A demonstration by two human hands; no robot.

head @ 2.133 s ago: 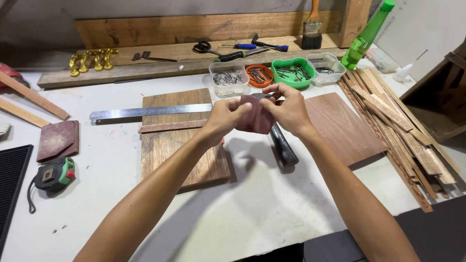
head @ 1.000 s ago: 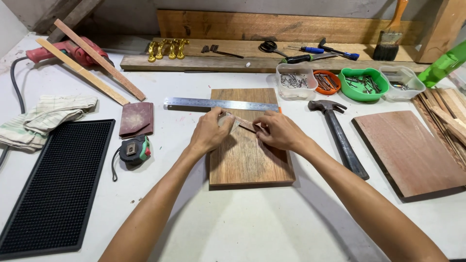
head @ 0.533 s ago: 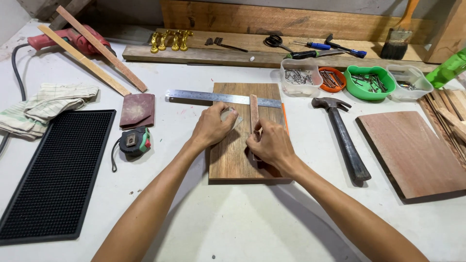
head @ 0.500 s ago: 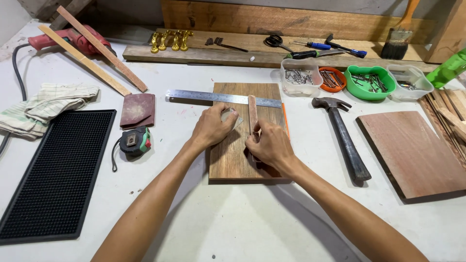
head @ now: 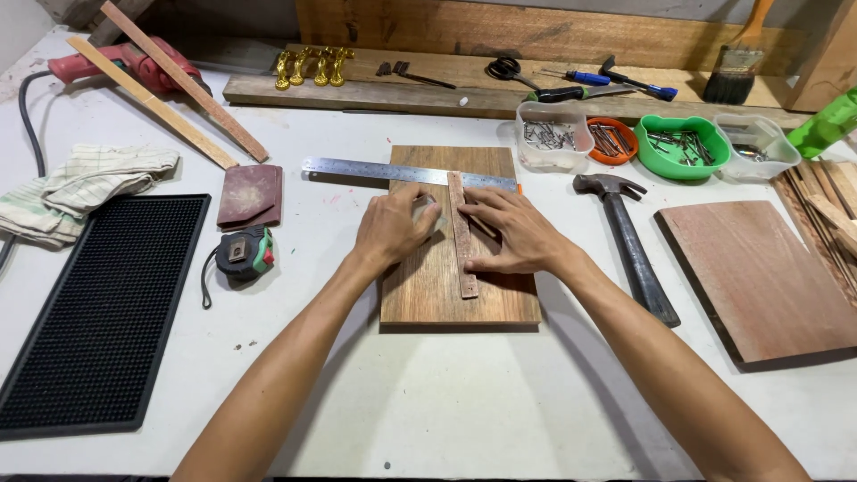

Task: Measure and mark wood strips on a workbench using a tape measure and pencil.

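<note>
A brown wooden board lies flat in the middle of the white table. A thin reddish wooden strip lies lengthwise on it, reaching up to a steel ruler that crosses the board's far end. My right hand rests on the board right of the strip, with fingertips and thumb pressed against the strip. My left hand sits just left of the strip, fingers curled over a small grey piece that is mostly hidden.
A hammer lies right of the board, then a reddish panel. Left are a tape measure, brown sandpaper, a black ribbed mat and a cloth. Nail tubs and tools line the back.
The strip went from angled in both hands to lying straight along the board. My right hand has moved up alongside it. My left hand has stayed on the board beside the strip.
</note>
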